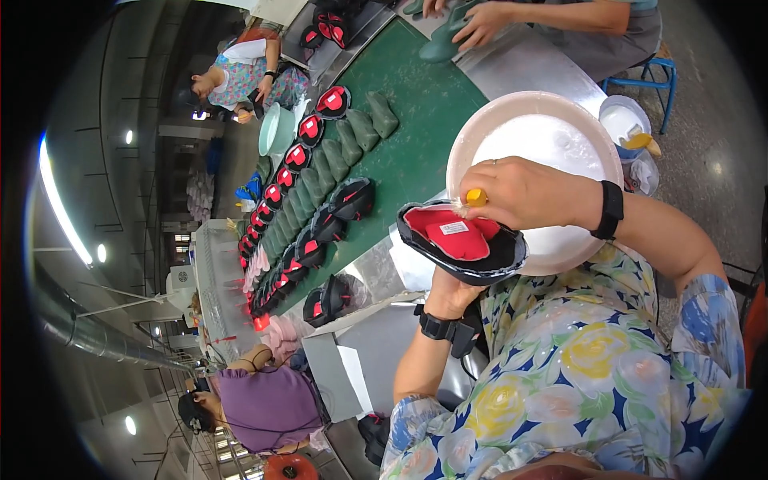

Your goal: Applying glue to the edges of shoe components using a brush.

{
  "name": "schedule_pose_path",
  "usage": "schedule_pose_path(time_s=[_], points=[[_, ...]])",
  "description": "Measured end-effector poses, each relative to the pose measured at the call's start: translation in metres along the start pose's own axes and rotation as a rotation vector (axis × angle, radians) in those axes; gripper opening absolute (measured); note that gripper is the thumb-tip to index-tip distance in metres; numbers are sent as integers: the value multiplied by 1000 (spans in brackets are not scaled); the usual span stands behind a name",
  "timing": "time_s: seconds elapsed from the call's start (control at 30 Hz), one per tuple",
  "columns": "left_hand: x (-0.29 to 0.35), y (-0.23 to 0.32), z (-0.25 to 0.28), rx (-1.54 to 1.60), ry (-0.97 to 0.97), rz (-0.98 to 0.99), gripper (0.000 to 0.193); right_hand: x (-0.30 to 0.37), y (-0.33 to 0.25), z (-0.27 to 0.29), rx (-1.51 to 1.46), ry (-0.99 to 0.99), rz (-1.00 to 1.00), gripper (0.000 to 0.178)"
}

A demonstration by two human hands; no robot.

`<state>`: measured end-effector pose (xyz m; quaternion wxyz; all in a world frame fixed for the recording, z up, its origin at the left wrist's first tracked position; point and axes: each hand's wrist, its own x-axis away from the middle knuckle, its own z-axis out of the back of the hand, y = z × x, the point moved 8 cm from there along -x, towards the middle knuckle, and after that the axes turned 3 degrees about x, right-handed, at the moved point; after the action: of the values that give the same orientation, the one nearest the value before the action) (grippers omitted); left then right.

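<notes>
My left hand (453, 294) grips a black shoe upper (512, 252) with a red lining and a small white label inside. The upper hides most of those fingers. Closed around a brush (477, 197) with a yellow handle end is my right hand (516, 192). Its pale bristles touch or nearly touch the upper's rim at the far left side. Just beyond and beneath my right hand stands a wide pinkish basin (472, 136) holding white liquid.
A green conveyor belt (432, 104) carries rows of black-and-red uppers (332, 102) and dark green shoe lasts (382, 114). A white bucket (622, 120) stands right of the basin. Co-workers sit at the far side, including one handling a green last (438, 48), and another in purple (268, 408) at left.
</notes>
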<state>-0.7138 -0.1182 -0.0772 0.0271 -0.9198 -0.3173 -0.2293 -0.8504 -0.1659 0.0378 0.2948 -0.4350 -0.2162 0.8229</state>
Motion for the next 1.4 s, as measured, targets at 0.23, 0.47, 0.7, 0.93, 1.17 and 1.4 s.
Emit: schedule_pose_path(time_s=[0.23,0.47,0.7,0.93,1.17,1.4], points=[[2,26,8,-255,-7,-240,47,0,20,2,-136,-114,-233,23],[36,78,38,-533,-31,-533,50,5,8,36,-137,143,-194,16],[47,99,38,-706,8,-754,50,9,-16,12,113,-58,140,17],[58,128,44,-833,100,-980,51,13,6,26,3,79,-93,17],[54,158,47,-991,205,-1245,52,31,-7,20,-349,248,-255,22],[66,168,52,-1120,284,-1402,53,34,3,8,-257,134,-382,16]])
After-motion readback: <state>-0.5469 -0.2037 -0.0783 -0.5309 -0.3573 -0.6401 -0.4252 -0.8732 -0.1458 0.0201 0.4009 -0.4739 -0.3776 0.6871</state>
